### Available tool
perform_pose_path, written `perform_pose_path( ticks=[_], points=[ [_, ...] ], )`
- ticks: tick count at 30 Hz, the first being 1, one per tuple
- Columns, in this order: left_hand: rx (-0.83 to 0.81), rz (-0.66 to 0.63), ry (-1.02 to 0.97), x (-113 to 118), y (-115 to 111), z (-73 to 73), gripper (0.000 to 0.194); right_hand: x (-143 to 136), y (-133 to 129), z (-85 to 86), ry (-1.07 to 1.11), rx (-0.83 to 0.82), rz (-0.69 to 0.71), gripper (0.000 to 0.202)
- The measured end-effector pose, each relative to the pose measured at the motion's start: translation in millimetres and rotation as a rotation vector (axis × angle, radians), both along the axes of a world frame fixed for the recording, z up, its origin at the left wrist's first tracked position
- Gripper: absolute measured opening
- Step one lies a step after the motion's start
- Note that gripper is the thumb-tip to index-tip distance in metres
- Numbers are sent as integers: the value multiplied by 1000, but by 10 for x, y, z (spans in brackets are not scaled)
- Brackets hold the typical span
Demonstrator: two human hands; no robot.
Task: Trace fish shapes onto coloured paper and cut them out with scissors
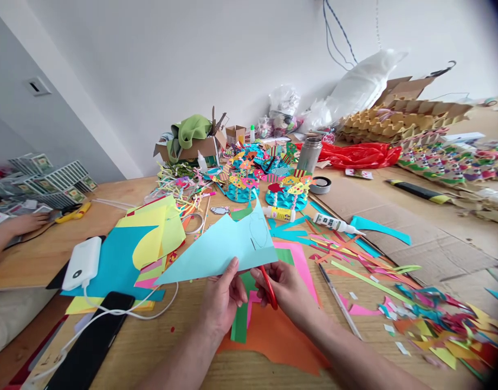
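Observation:
My left hand (224, 295) pinches the lower edge of a light blue sheet of paper (216, 244), its thumb lying on the front. A pencilled outline shows on the sheet's right part, beside a short dark line or slit. In my right hand (287, 290) are red-handled scissors (269, 290), fingers wrapped around the loops. The scissor blades are hidden behind the paper at its lower right edge. Under both hands lie orange paper (281, 338), a green strip (239, 319) and pink paper (301, 265).
At left lie a white power bank (82, 262), a black phone (92, 341) and yellow paper (151, 222); another person's hand (29, 223) rests beyond. Glue bottle (334, 222), pen (340, 300) and paper scraps (439, 319) lie right. Fish decorations (287, 189) and a steel flask (309, 155) stand behind.

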State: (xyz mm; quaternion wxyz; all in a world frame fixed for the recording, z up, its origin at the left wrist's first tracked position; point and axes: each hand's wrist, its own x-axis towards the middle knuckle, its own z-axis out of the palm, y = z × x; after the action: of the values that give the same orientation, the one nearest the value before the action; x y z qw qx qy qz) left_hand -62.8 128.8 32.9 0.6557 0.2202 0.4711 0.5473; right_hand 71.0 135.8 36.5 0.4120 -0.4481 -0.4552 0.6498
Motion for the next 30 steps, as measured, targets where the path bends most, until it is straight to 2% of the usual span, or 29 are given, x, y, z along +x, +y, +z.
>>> perform_pose_path(
  ticks=[11, 19, 30],
  points=[
    [24, -13, -5, -8, -20, -10, 37, 37, 63, 43, 67, -26, 45, 36],
    [31, -18, 39, -10, -24, -40, 40, 28, 43, 90, -6, -45, 39, 38],
    [39, -9, 72, 10, -27, -19, 39, 46, 52, 62, 27, -26, 6, 37]
  ],
)
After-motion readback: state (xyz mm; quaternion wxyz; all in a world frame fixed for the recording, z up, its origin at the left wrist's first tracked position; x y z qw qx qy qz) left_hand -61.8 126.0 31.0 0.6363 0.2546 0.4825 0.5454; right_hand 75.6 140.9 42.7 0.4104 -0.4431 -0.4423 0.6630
